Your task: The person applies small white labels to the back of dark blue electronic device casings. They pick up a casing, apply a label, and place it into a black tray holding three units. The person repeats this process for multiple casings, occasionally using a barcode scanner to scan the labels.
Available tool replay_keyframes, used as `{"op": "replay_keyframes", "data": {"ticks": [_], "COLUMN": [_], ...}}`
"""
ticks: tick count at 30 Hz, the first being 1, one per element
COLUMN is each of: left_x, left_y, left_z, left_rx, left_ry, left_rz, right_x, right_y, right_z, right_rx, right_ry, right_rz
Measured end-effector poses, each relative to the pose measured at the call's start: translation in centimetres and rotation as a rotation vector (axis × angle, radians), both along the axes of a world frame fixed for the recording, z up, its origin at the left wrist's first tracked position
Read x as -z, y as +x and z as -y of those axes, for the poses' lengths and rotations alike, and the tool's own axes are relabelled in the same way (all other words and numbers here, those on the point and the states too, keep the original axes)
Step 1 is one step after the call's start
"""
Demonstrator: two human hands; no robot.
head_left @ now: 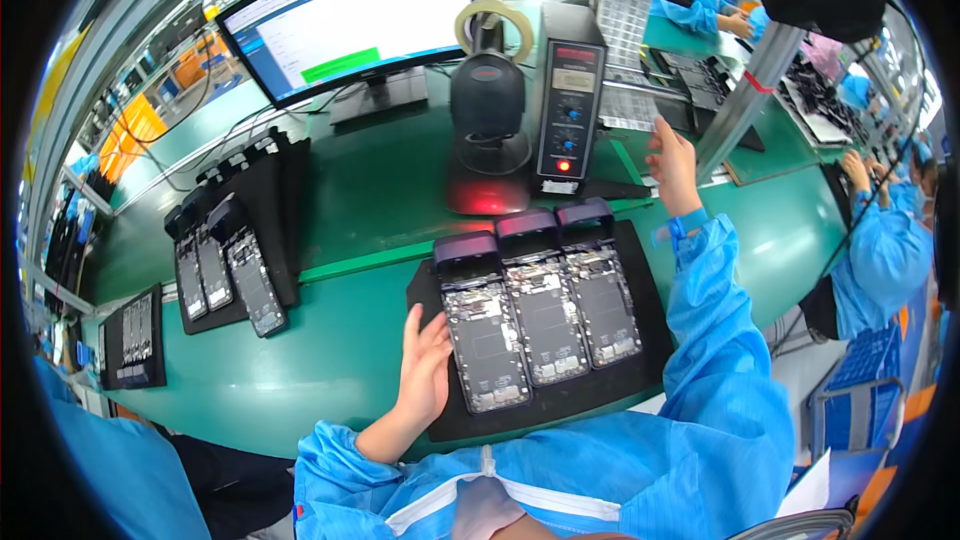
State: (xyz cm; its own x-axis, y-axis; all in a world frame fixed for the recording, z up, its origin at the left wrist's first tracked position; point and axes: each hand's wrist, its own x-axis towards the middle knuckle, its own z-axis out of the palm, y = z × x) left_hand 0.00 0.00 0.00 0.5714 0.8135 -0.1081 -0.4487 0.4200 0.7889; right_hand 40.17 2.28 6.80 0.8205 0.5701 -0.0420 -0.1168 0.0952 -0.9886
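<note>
Three opened smartphones, a left one, a middle one and a right one, lie side by side on a black mat. Their inner parts show, and dark raised pieces stand at their far ends. My left hand is open beside the left phone, fingers spread along the mat's left edge. Farther off, my right hand reaches to the near end of a strip of pale labels. Its fingers are curled together; whether a label is between them is too small to tell.
A black scanner on a stand casts red light, with a tape roll behind it. Beside it stands a control box. A monitor is at the back. More opened phones lie left. Co-workers sit right, one in a blue sleeve.
</note>
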Motion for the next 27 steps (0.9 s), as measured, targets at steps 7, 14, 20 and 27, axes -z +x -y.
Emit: {"op": "replay_keyframes", "data": {"ticks": [7, 14, 20, 27], "left_x": [-1.7, -5.6, -7.1, -6.4], "left_y": [1.0, 0.8, 6.4, 7.9], "left_z": [-2.0, -5.2, -10.3, -13.9], "left_rx": [0.293, 0.163, -0.124, -0.378], "left_ry": [-0.17, -0.119, -0.238, -0.173], "left_rz": [-0.242, 0.047, 0.261, 0.346], "right_x": [-1.4, -0.9, -1.0, -5.7], "right_y": [-4.2, -15.2, -14.0, -13.9], "right_z": [-0.3, -4.2, -4.1, -0.6], "right_rx": [0.049, -0.537, -0.248, -0.327], "right_ry": [0.39, -0.005, 0.415, 0.74], "right_rz": [-0.036, -0.071, -0.175, -0.01]}}
